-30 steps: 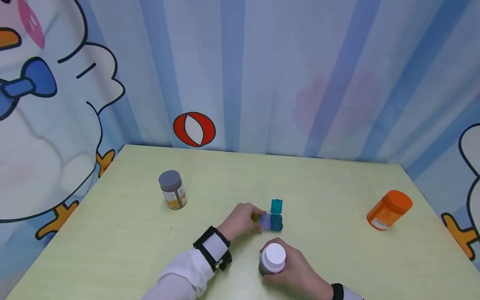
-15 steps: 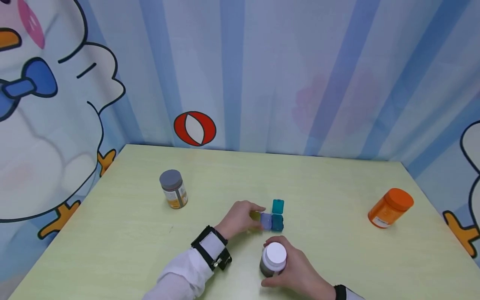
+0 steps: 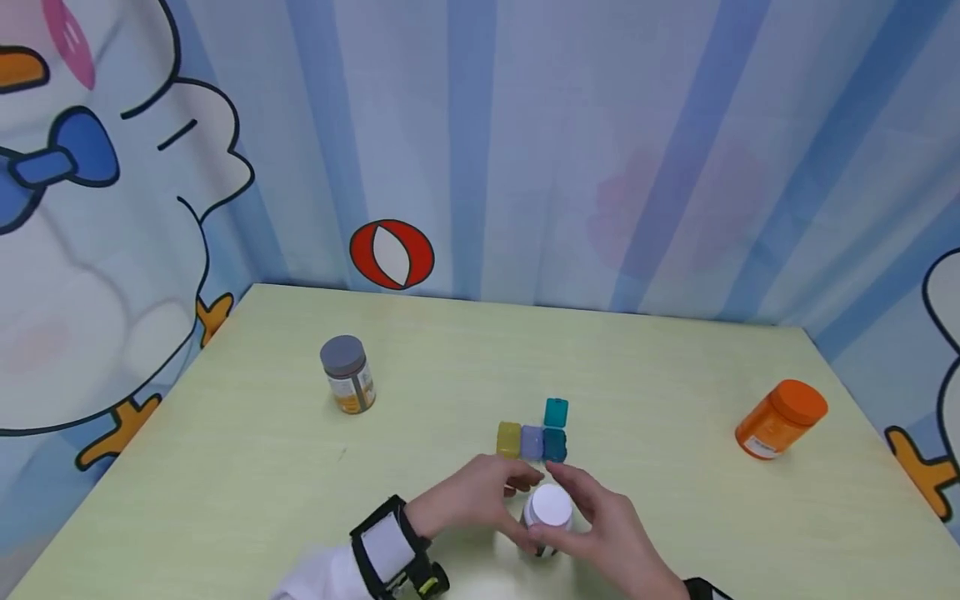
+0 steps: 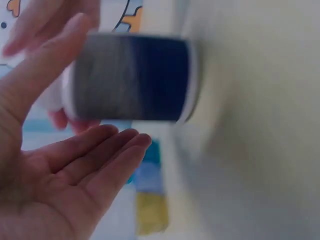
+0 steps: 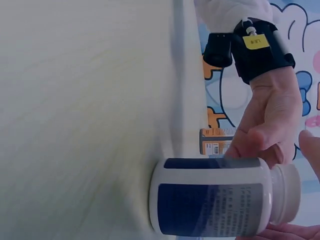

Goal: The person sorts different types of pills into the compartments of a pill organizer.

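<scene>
While a white plastic bottle (image 3: 550,512) with a smooth round cap and blue-grey label stands upright toward the table's (image 3: 247,500) near edge, the left hand (image 3: 480,496), fingers straight, and right hand (image 3: 611,533), fingers spread, loosely flank it, ungripped; contact is unclear. Just beyond sit boxy yellow, lavender and teal plastic compartments (image 3: 532,443). A glossy orange cylindrical jar (image 3: 780,419) stands near the right edge.

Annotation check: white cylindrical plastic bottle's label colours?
Dark blue and grey label, best in right wrist view.
</scene>
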`<state>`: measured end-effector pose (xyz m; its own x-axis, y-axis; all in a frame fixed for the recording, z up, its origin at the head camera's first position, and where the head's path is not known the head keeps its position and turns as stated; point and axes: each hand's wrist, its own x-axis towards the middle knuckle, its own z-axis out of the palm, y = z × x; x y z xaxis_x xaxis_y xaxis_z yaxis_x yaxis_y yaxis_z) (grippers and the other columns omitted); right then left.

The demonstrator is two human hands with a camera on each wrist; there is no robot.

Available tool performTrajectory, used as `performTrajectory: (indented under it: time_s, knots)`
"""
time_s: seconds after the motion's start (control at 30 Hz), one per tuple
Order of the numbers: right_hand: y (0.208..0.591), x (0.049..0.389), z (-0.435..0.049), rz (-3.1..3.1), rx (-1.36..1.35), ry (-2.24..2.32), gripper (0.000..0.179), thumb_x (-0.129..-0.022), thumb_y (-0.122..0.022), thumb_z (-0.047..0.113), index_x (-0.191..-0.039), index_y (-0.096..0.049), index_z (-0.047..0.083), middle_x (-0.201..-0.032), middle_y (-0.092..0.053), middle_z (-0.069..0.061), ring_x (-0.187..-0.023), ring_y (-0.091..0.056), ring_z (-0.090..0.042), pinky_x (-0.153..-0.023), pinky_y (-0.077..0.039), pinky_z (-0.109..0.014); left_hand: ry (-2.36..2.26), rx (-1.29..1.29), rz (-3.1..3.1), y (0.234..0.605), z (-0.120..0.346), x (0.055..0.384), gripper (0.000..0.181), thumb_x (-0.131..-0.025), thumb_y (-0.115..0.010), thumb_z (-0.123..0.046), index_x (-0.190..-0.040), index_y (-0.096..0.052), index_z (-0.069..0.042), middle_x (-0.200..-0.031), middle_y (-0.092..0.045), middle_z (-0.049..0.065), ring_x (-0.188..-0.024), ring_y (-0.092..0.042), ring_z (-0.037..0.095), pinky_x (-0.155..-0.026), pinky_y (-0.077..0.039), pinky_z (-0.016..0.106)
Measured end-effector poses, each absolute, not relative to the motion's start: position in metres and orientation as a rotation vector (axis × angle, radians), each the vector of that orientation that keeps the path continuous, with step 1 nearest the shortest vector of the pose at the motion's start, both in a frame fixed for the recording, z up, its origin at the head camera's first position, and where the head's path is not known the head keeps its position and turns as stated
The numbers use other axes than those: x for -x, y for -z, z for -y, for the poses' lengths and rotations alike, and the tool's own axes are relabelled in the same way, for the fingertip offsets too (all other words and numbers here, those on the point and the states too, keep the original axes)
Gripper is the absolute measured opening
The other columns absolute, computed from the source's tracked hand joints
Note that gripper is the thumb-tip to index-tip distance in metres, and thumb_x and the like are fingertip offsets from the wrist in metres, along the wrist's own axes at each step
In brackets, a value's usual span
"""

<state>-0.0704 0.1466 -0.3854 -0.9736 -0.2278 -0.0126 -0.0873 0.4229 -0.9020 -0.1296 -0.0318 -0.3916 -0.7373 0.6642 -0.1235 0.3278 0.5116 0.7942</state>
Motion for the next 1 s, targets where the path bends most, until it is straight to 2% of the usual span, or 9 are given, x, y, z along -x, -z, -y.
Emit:
performTrajectory:
  time_s: [0.1,0.17,0.37,0.53,0.7,0.9,1.0]
  knots:
    - [0.390,0.069,-0.144,-2.611,0.302,1.588,0.063,-0.070,-0.078,0.024,-0.122,-0.054,0.000,-0.120,-0.057,-0.015,-0.114,-0.051,-0.028,-0.091,-0.044,-0.035,-1.129,-0.827,-2.326,0.401,0.024,0.120,0.054,-0.059,-0.086,-0.023,-0.105,-0.063,-0.008,-0.096,-0.063,-0.010,-0.085,-0.054,-0.002,-0.075,-0.045,0.015]
    - [0.393,0.068,-0.142,-2.666,0.317,1.587,0.059,-0.069,-0.079,0.022,-0.119,-0.057,-0.001,-0.116,-0.060,-0.014,-0.110,-0.054,-0.027,-0.089,-0.046,-0.035,-1.130,-0.854,-2.375,0.405,0.020,0.116,0.050,-0.058,-0.086,-0.026,-0.100,-0.063,-0.011,-0.088,-0.062,-0.014,-0.078,-0.052,-0.004,-0.072,-0.044,0.014]
    - [0.398,0.069,-0.141,-2.739,0.349,1.529,0.045,-0.070,-0.078,0.025,-0.110,-0.064,0.009,-0.107,-0.065,0.000,-0.102,-0.058,-0.016,-0.087,-0.047,-0.033,-1.056,-0.911,-2.549,0.410,0.015,0.112,0.040,-0.058,-0.084,-0.025,-0.090,-0.064,-0.014,-0.075,-0.059,-0.016,-0.067,-0.049,-0.005,-0.063,-0.042,0.010]
    - [0.401,0.072,-0.148,-2.733,0.540,1.505,0.040,-0.077,-0.072,0.029,-0.111,-0.064,0.010,-0.108,-0.065,0.000,-0.102,-0.058,-0.012,-0.085,-0.047,-0.028,-1.038,-0.903,-2.554,0.410,0.013,0.115,0.036,-0.057,-0.084,-0.023,-0.084,-0.062,-0.015,-0.068,-0.054,-0.016,-0.062,-0.046,-0.004,-0.058,-0.041,0.010]
    - [0.402,0.076,-0.153,-2.722,0.678,1.464,0.041,-0.080,-0.069,0.028,-0.114,-0.062,0.009,-0.112,-0.064,-0.002,-0.105,-0.056,-0.011,-0.085,-0.046,-0.025,-1.021,-0.907,-2.551,0.411,0.014,0.117,0.037,-0.058,-0.084,-0.025,-0.086,-0.063,-0.014,-0.068,-0.055,-0.016,-0.062,-0.046,-0.004,-0.058,-0.041,0.010]
    - [0.408,0.089,-0.165,-2.517,0.983,1.515,0.048,-0.082,-0.068,0.021,-0.123,-0.055,0.001,-0.119,-0.060,-0.012,-0.111,-0.052,-0.010,-0.087,-0.045,-0.023,-1.059,-0.903,-2.479,0.413,0.016,0.120,0.041,-0.058,-0.085,-0.023,-0.092,-0.065,-0.012,-0.076,-0.060,-0.015,-0.070,-0.050,-0.006,-0.066,-0.043,0.011]
    - [0.410,0.096,-0.175,-2.297,0.908,1.652,0.047,-0.079,-0.070,0.015,-0.121,-0.055,-0.002,-0.117,-0.059,-0.016,-0.109,-0.054,-0.008,-0.086,-0.046,-0.023,-1.082,-0.883,-2.443,0.412,0.017,0.120,0.040,-0.058,-0.085,-0.021,-0.092,-0.066,-0.010,-0.077,-0.061,-0.014,-0.071,-0.051,-0.006,-0.068,-0.043,0.012]
